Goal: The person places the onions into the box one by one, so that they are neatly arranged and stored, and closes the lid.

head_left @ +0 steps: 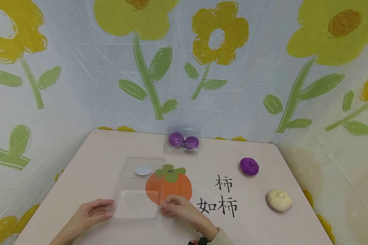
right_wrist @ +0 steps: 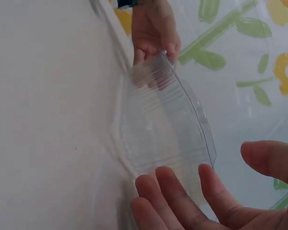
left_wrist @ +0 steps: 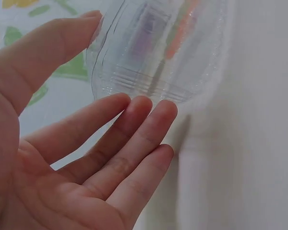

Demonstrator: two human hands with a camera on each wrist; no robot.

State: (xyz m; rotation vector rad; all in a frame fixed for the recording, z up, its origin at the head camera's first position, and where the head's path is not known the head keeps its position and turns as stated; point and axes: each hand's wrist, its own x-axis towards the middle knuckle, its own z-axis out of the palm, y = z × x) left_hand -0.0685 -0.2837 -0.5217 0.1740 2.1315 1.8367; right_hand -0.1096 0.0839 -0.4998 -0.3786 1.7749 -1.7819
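An opened clear plastic clamshell box (head_left: 137,204) lies in front of me, its lid (head_left: 130,166) folded back behind it with a white oval label (head_left: 143,170). My left hand (head_left: 93,212) is at the box's left end. In the left wrist view its thumb meets the rim, while the fairly straight fingers (left_wrist: 153,115) reach the lower end wall. At the opposite end, my right hand (head_left: 179,207) has its fingertips right by the box's corner. The right wrist view shows those fingers (right_wrist: 182,201) at the end wall, with the thumb spread away from the rim.
A closed clear box (head_left: 184,147) with two purple fruit-shaped pieces stands at the table's back edge. To the right are a purple persimmon-shaped piece (head_left: 249,166) and a cream one (head_left: 279,200). The tabletop (head_left: 214,160) bears an orange persimmon print (head_left: 184,187) and black characters.
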